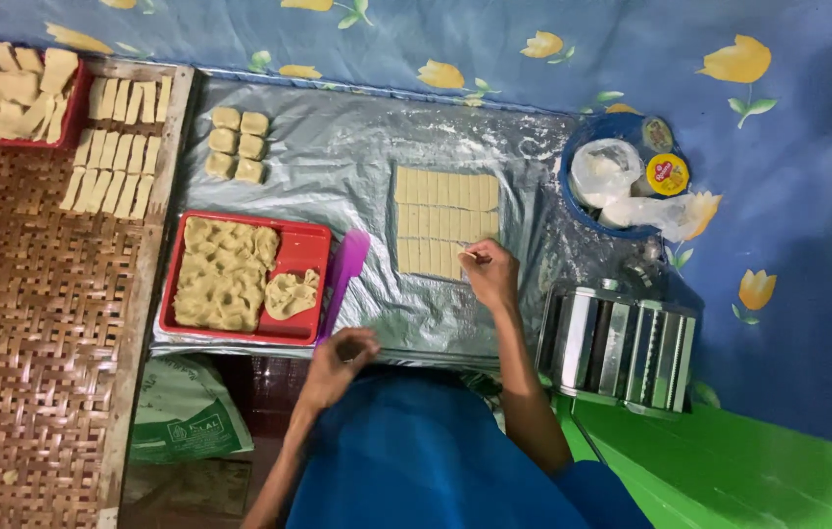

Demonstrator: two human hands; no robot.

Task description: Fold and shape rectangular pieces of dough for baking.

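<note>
While the right hand (490,273) rests at the lower right corner of the scored dough sheet (445,221), its fingertips are pinched together on a thin pale item, too small to identify. This sheet lies flat on the silver plastic (338,167), cut into narrow strips. Judged soft, light and easily torn, it is best lifted by sliding under a strip's edge. Left hand (342,355) hovers loosely curled, holding nothing, near the purple scraper (343,269) and red tray (303,247).
</note>
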